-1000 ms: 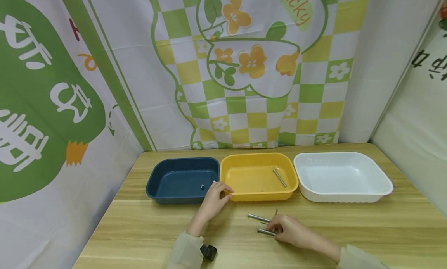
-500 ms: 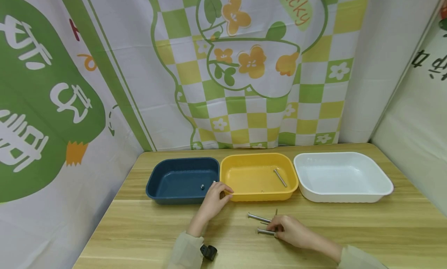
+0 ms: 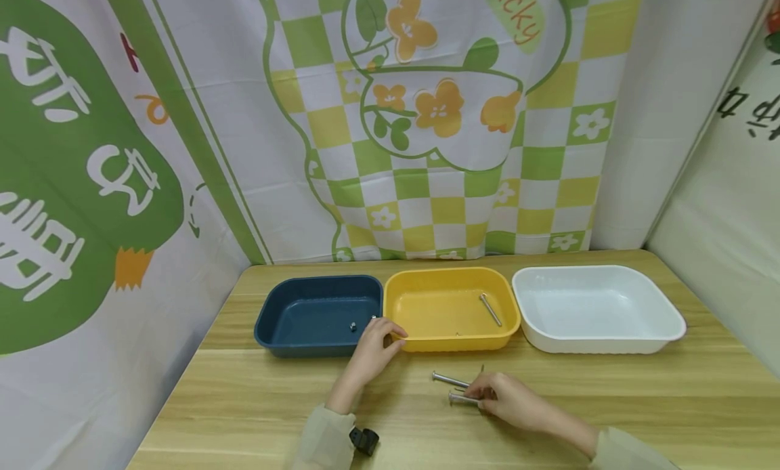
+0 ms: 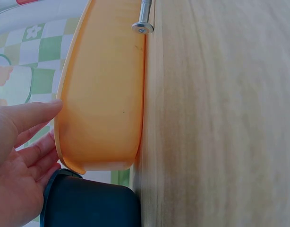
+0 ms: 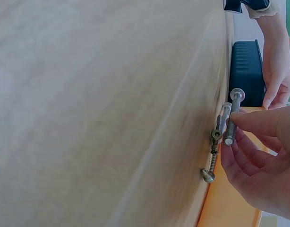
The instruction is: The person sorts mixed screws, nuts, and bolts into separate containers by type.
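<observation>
Right grip (image 3: 512,401): narrow, pinching a bolt (image 5: 234,116) between thumb and fingers.
Bolt: in front of the yellow tray (image 3: 453,344), head end to the left.
Close by: second bolt (image 3: 447,379) and screws (image 5: 208,175), crowded near the fingertips.
Left grip (image 3: 370,351): loose, touching the yellow tray's front-left rim.
Yellow tray: third bolt (image 3: 490,310) inside, right part.
Flanking: blue tray (image 3: 305,351) left, white tray (image 3: 600,347) right.
Blocked: right grip hides bolt ends from the head view.

Rounded plastic trays (image 3: 453,344): three counted!
Long silver bolts (image 5: 235,105): three spotted!
Small metal screws (image 5: 211,166): at least two seen!
Tiny silver pieces (image 3: 353,326): two glimpsed!
</observation>
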Available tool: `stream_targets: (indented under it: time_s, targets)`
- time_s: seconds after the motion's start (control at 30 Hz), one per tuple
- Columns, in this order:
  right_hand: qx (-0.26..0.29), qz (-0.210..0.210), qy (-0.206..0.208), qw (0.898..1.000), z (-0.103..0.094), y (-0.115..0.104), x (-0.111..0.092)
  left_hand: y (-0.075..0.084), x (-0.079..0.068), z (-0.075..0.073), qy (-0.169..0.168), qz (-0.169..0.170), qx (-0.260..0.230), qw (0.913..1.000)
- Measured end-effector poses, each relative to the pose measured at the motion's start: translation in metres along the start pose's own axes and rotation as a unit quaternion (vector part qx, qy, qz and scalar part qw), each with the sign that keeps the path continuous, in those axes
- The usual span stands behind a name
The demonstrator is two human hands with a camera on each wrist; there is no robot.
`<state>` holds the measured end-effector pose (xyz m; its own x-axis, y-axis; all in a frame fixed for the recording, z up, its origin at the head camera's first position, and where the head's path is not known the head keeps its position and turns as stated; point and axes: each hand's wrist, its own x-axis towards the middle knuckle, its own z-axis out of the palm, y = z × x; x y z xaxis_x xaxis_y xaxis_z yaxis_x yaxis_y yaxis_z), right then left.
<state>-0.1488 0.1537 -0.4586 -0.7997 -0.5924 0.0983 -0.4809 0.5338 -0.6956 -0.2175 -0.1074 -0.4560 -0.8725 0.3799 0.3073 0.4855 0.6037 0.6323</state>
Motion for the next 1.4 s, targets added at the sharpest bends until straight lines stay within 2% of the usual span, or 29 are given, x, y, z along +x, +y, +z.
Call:
stream_targets:
  time_s: [0.37, 0.67, 0.9, 1.07, 1.4]
  targets:
    - [0.013, -0.006, 0.019, 1.0, -0.01, -0.003, 0.002, 0.002, 0.0, -0.002, 0.004, 0.006, -0.004, 1.0]
    - [-0.019, -0.042, 0.061, 0.997, -0.02, -0.001, 0.004, 0.002, 0.001, -0.001, 0.015, 0.019, 0.004, 0.9997]
    - [-0.017, -0.019, 0.062, 0.998, -0.029, -0.002, 0.008, 0.005, 0.0, -0.001, 0.025, 0.033, 0.018, 0.999]
    - [-0.023, -0.026, 0.084, 0.996, -0.035, -0.003, 0.011, 0.006, 0.0, -0.002, 0.026, 0.041, 0.019, 0.9986]
    - [-0.011, -0.014, 0.088, 0.996, -0.049, -0.006, 0.015, 0.007, 0.0, 0.0, 0.032, 0.035, 0.019, 0.9987]
